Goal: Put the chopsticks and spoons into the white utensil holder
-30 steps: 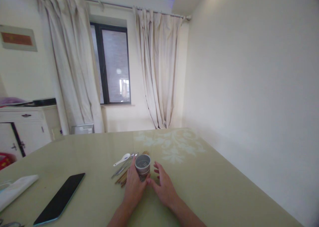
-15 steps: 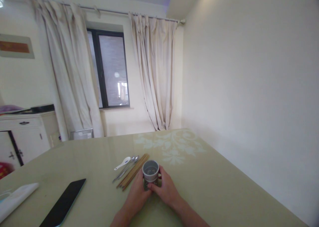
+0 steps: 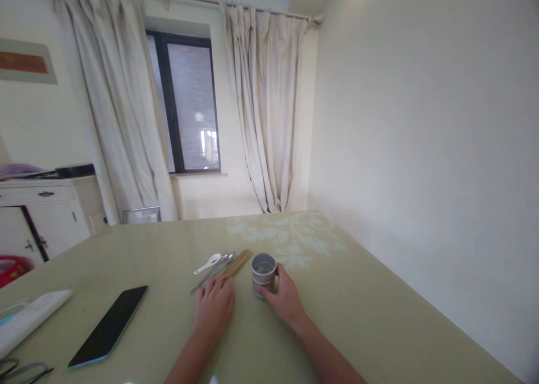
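Note:
My right hand is wrapped round the right side of a grey cylindrical holder, with its thumb across the front. The holder stands upright on the table, and small holes show in its bottom. Left of it, my left hand is closed from above over the near ends of a bundle of wooden chopsticks. Their far ends stick out past my fingers, still lying on the table. Beside the chopsticks lie a white spoon and metal spoons, whose handles run towards my left hand.
A dark phone lies on the table to the left. Further left are a white packet and eyeglasses at the lower edge. A wall runs along the table's right side.
My left hand has let go of the holder and moved left onto the chopsticks. My right hand stays on the holder. The view has tilted slightly down.

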### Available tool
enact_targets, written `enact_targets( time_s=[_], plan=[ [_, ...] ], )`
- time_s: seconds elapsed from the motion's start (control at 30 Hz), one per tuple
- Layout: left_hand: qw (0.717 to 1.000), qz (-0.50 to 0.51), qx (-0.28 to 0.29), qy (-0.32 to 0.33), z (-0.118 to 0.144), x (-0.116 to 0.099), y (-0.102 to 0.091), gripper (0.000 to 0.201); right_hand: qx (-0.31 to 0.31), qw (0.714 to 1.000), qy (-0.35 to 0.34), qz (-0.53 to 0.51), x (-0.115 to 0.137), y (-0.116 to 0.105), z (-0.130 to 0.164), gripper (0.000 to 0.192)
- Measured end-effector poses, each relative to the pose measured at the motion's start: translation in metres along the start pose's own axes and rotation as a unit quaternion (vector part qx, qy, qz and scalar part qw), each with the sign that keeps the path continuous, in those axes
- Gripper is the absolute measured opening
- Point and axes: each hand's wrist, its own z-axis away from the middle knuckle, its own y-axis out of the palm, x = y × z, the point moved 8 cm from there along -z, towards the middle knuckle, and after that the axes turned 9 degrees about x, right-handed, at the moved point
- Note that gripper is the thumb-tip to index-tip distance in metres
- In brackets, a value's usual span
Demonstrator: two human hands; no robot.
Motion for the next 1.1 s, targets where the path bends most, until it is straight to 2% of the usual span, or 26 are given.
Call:
enact_targets(
  time_s=[0.13,0.3,0.57,0.73,0.93,1.1],
  plan=[
    [1.0,-0.025,0.011,-0.003,-0.004,0.007,0.005,0.038,0.004,0.999,-0.002,-0.035,-0.002,0.004,-0.001,0.068],
    [0.999,-0.032,0.015,-0.015,-0.013,0.013,0.007,0.043,0.036,0.995,-0.037,-0.081,0.003,0.014,-0.005,0.058],
    [1.0,0.009,0.001,-0.027,-0.019,0.026,0.023,0.046,0.067,0.99,-0.065,-0.109,0.001,0.031,-0.012,0.06],
    [0.999,0.038,-0.013,-0.036,-0.018,0.033,0.025,0.047,0.088,0.993,-0.039,-0.066,0.004,0.025,-0.003,0.062],
    [0.999,0.037,0.016,-0.015,-0.02,0.041,0.035,0.054,0.097,0.994,-0.053,-0.005,0.017,0.012,0.008,0.057],
    [1.0,0.017,0.007,-0.014,-0.021,0.048,0.037,0.055,0.089,0.995,-0.054,-0.001,0.02,0.012,0.008,0.057]
  ],
)
